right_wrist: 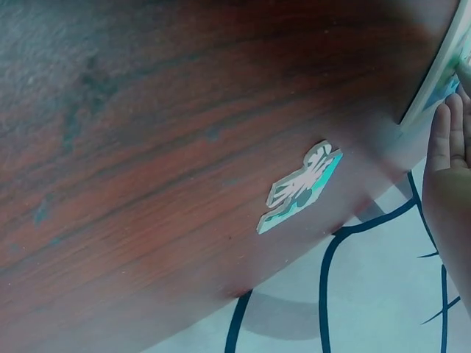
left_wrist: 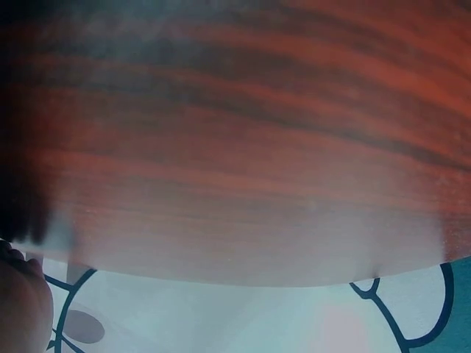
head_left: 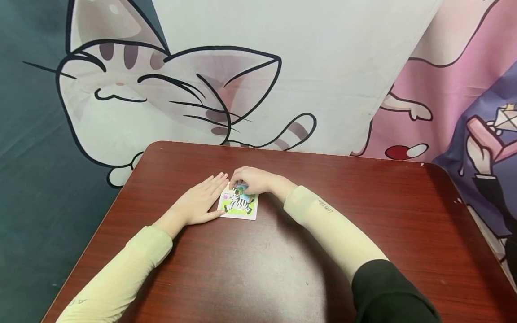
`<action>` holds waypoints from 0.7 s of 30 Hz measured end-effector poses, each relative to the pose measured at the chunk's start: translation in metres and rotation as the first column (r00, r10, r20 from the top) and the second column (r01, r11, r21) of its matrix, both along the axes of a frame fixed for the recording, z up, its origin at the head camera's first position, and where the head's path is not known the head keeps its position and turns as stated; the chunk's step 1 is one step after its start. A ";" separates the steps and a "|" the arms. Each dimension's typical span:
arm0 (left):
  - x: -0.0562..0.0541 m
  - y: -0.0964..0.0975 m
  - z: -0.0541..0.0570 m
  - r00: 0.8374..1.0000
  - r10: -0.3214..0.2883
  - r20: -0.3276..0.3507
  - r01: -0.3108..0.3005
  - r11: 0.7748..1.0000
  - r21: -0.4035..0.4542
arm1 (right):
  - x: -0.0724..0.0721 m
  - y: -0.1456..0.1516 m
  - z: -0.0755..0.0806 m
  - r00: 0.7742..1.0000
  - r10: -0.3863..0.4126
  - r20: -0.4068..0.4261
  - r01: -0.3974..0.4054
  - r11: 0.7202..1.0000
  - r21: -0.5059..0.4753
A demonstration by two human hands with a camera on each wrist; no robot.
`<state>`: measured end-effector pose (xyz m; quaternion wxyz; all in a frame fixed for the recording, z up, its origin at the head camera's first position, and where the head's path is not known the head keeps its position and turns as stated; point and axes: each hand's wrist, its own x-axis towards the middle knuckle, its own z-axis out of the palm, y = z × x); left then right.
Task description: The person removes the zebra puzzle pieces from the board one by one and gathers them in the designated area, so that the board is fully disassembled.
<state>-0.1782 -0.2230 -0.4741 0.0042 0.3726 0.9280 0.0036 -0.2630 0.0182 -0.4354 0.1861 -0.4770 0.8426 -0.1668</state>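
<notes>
A small square zebra puzzle (head_left: 238, 206) with a pale border lies on the table, showing a striped zebra on green. My left hand (head_left: 202, 199) is flat, fingers stretched along the puzzle's left side and thumb touching its lower left corner. Over the upper part, my right hand (head_left: 254, 178) curls its fingers and pinches a blue and green puzzle piece (head_left: 244, 195) against the picture; the fingers partly hide it. A loose puzzle piece (right_wrist: 300, 190) with white stripes and a turquoise edge lies apart in the right wrist view.
The brown wooden table (head_left: 258, 269) has a rounded far edge. Behind it hangs a cloth backdrop (head_left: 323, 80) with cartoon cats, close against that edge. The left wrist view shows mostly tabletop and backdrop.
</notes>
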 end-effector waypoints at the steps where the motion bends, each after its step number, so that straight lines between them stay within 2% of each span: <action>1: 0.000 0.000 0.000 1.000 -0.001 -0.002 0.001 1.000 -0.001 | 0.000 0.000 0.001 1.000 0.000 0.001 0.000 1.000 0.000; 10: 0.000 0.000 0.001 1.000 -0.001 -0.009 0.001 1.000 -0.012 | 0.005 -0.004 0.009 0.999 0.018 -0.028 -0.017 0.999 0.052; 21: 0.000 0.000 -0.001 1.000 0.003 -0.006 -0.003 1.000 -0.018 | 0.003 -0.004 0.006 0.998 0.034 -0.058 -0.030 0.998 0.056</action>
